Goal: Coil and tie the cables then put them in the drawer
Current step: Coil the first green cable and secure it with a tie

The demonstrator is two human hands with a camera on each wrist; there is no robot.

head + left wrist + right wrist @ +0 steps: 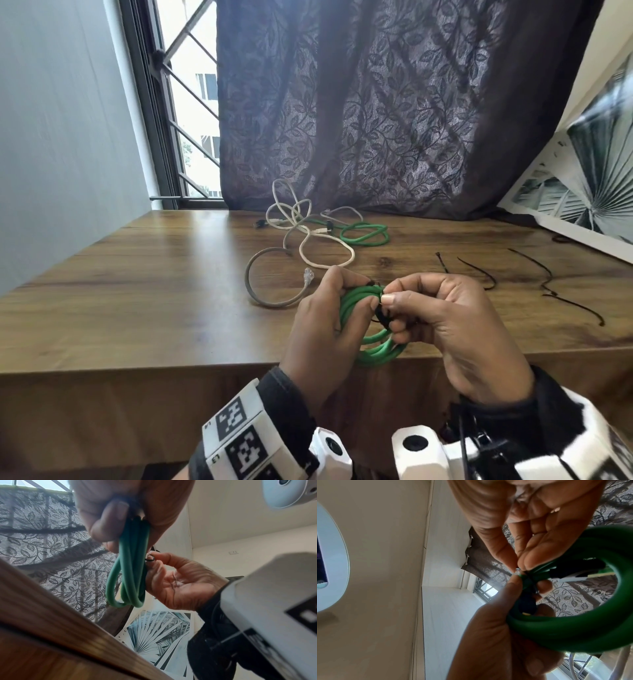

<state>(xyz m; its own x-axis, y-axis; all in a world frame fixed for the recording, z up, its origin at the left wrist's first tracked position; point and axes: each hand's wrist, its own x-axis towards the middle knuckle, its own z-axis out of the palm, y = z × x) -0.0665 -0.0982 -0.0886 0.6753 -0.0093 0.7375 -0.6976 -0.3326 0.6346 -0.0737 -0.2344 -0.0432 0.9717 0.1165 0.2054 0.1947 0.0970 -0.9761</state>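
A coiled green cable (373, 346) hangs just above the near edge of the wooden table (171, 308). My left hand (356, 291) grips the coil's left side, fingers curled round its loops (132, 568). My right hand (394, 308) pinches a thin black cable tie (382, 317) wrapped around the coil's right side. In the right wrist view thumb and forefinger meet on the tie (527, 577) beside the green loops (573, 626), and the cable's plug (573, 578) lies along them. From the left wrist, a small black loop of the tie (150, 559) shows by my right hand (171, 577). No drawer is in view.
Further back lie a tangled white cable (325, 246), a grey cable (253, 284) and a second green cable (366, 234). Loose black ties (479, 270) rest on the right of the table. A framed picture (582, 192) leans at the far right, with a dark curtain (376, 120) behind.
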